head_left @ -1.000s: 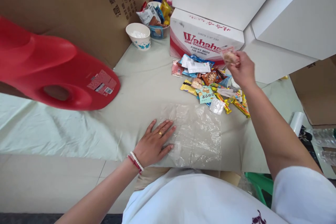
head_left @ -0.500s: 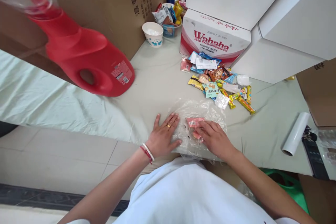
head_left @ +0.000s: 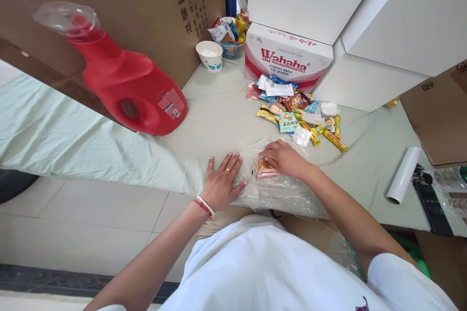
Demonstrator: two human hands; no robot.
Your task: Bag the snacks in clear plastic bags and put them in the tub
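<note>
My left hand (head_left: 222, 182) lies flat with fingers spread on the left part of a clear plastic bag (head_left: 277, 194), which is laid out at the table's near edge. The fingers of my right hand (head_left: 282, 156) are closed over a small snack packet (head_left: 265, 169) with pink edges and a golden-brown content, resting on the bag. Its right side is hidden by my fingers. Beyond the bag lies a heap of wrapped snacks (head_left: 294, 102), among them yellow sticks, a pale green packet (head_left: 287, 122) and a white square packet (head_left: 302, 135).
A red jug (head_left: 146, 85) stands at left by a large cardboard box (head_left: 146, 9). Behind the heap sits a Wahaha carton (head_left: 288, 56). A paper cup (head_left: 210, 57) and a tub of snacks (head_left: 233, 50) stand at the back. A white roll (head_left: 404, 175) lies at right.
My right hand has moved away from me over the bag, and a golden-brown packet now shows under its fingers where a pink one lay. My left hand stays flat; the view has shifted slightly.
</note>
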